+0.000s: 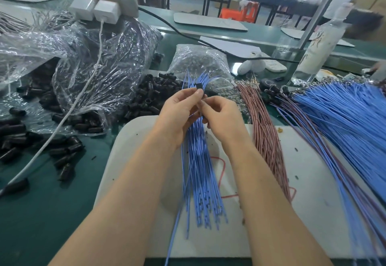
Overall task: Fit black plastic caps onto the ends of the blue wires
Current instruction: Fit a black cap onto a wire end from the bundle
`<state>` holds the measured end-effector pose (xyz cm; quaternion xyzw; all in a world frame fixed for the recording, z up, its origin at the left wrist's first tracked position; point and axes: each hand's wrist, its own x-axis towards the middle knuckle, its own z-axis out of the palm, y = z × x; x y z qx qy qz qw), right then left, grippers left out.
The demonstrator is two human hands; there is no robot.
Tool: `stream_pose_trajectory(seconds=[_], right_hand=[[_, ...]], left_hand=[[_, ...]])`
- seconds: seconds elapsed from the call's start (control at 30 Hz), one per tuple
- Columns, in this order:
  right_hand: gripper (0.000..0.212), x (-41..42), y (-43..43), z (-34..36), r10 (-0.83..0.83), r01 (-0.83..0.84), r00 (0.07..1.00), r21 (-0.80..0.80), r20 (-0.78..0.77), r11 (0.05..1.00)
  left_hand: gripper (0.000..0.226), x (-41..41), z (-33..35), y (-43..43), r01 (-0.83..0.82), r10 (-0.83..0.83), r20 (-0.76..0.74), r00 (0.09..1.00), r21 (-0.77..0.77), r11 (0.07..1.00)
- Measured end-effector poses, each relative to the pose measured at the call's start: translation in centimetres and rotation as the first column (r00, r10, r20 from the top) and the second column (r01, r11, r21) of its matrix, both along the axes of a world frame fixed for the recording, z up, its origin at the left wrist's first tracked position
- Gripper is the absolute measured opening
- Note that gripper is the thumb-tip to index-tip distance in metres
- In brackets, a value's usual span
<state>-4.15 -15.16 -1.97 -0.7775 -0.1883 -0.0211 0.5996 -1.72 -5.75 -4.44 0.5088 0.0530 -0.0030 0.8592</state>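
Observation:
My left hand (179, 115) grips a bundle of blue wires (200, 180) upright over the white mat (313, 203), and its thumb and fingertips pinch a small black cap (198, 86) at the bundle's top. The wire tips fan out above the cap. My right hand (223, 117) sits close beside the left, its fingers curled on the wires just below the cap. A heap of loose black caps (154, 92) lies behind my hands.
Clear plastic bags (100, 60) spilling black caps cover the left of the green table. A white charger cable (69, 109) crosses them. Pink wires (265, 132) and a large spread of blue wires (351, 119) lie right. A bottle (317, 48) stands at back right.

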Motion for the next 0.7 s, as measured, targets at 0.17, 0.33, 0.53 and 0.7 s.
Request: stream_pose_trajectory(seconds=[0.17,0.33,0.53,0.7], right_hand=[[0.037,0.7,-0.1,-0.4,-0.055,0.056,0.998,-0.070,0.017,0.996],[0.023,1.2,-0.4,-1.2,-0.065,0.068,0.997,-0.089,0.037,0.994],[0.032,2.1,-1.1,-2.4,-0.056,0.070,0.995,-0.172,0.086,0.983],[0.025,2.5,-1.2,-2.7,-0.079,0.098,0.994,-0.286,0.077,0.953]], left_hand=[[0.008,0.0,0.1,0.0,-0.048,0.049,-0.009,0.999,0.034,0.998],[0.007,0.1,0.2,0.1,-0.097,0.097,-0.009,0.995,0.040,0.995],[0.010,0.0,0.4,0.2,-0.135,0.135,-0.013,0.991,0.024,0.991],[0.011,0.2,0.4,0.4,-0.182,0.183,-0.038,0.982,0.025,0.983]])
